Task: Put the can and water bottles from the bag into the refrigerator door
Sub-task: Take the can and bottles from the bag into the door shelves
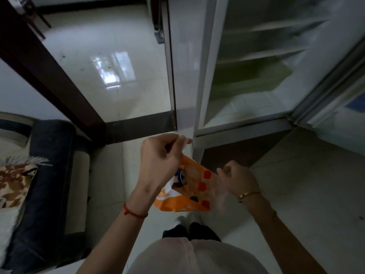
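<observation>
— Holding the bag (189, 196) up before the open fridge (256, 86), we pinch its handle in our left hand (160, 157) and curl our right hand (237, 179) round the other edge.
— Something blue sits inside, perhaps the can (178, 173); it's blurred. If either pinch slips, the bag tips and we spill the drinks onto the floor (296, 194).

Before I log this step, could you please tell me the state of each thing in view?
bag, held open between both hands
left hand, pinching a bag handle
right hand, gripping the bag's other side
fridge, open
door, swung open
</observation>
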